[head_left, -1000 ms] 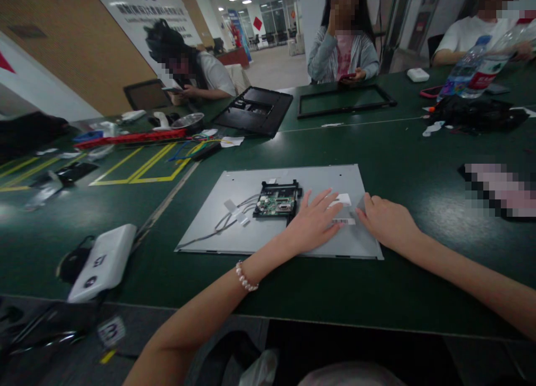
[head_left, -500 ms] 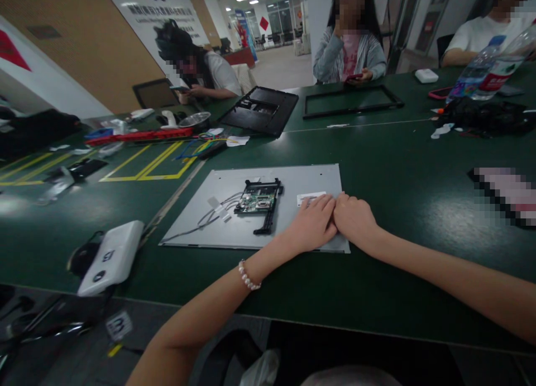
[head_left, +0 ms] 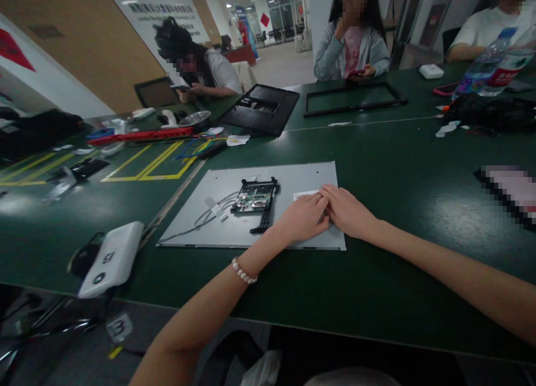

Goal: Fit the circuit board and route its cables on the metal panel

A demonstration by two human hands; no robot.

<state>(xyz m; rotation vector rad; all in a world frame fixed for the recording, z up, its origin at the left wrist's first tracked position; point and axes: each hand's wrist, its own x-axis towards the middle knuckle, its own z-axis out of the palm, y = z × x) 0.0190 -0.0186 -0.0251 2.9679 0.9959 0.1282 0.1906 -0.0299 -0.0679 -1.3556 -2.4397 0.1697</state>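
A grey metal-backed display panel (head_left: 226, 238) lies flat on the green table. Fixed or resting on its back are a green circuit board (head_left: 253, 200) with a black bracket (head_left: 263, 220), and thin grey cables (head_left: 201, 221) held by tape. My left hand (head_left: 305, 217), below a beaded bracelet (head_left: 243, 271), is over the panel's right part, its fingers bent and together. It partly covers a white label (head_left: 302, 195). My right hand (head_left: 348, 211) meets it at the panel's right edge, its closed fingers over my left fingertips. Whatever lies between the fingers is hidden.
At the back lie a black plastic housing (head_left: 262, 109) and a black frame (head_left: 355, 99). A white device (head_left: 111, 260) sits at the left front; a phone (head_left: 511, 193) and bottles (head_left: 486, 62) are on the right. Several people sit opposite.
Both hands have shifted slightly left over the panel. My right hand has gone from a fist beside my left hand to fingers laid over its fingertips.
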